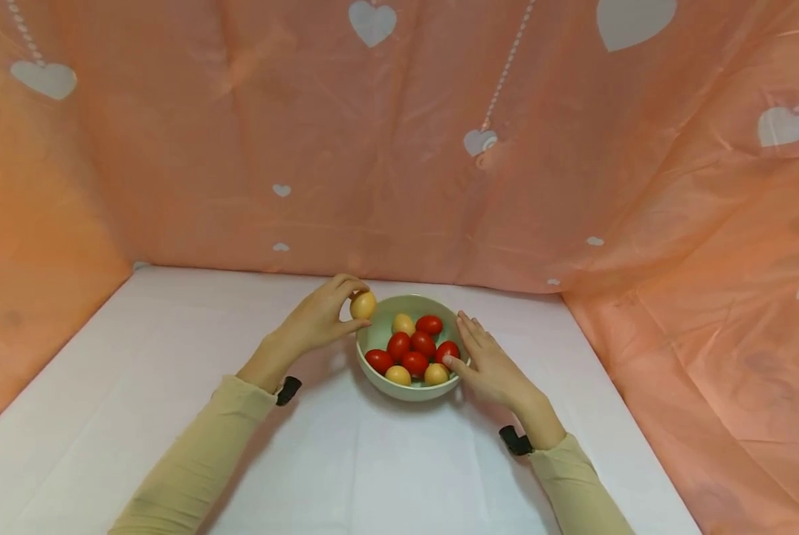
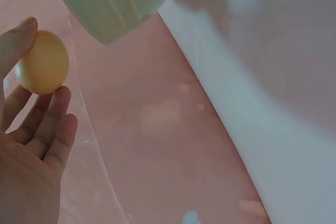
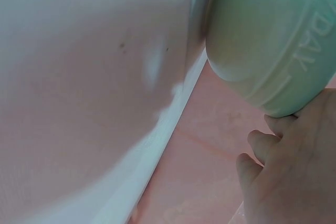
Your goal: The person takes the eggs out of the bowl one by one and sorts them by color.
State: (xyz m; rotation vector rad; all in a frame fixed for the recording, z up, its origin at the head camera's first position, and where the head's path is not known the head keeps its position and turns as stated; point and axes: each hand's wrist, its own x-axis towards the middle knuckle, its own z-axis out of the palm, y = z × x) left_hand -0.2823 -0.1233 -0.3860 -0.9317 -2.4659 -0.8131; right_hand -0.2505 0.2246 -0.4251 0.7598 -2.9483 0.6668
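Sorting is judged under way: a yellow egg (image 1: 363,305) is pinched in the left hand (image 1: 319,319) just left of the green bowl (image 1: 374,338), steadied by the flat-fingered right hand (image 1: 489,364), so clear table is needed next.

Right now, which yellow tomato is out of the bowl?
The yellow tomato pinched in the left hand, above the bowl's left rim. The other three yellow ones lie inside among the red ones.

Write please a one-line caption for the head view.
Left hand pinches a yellow egg beside the green bowl while right hand steadies its rim.
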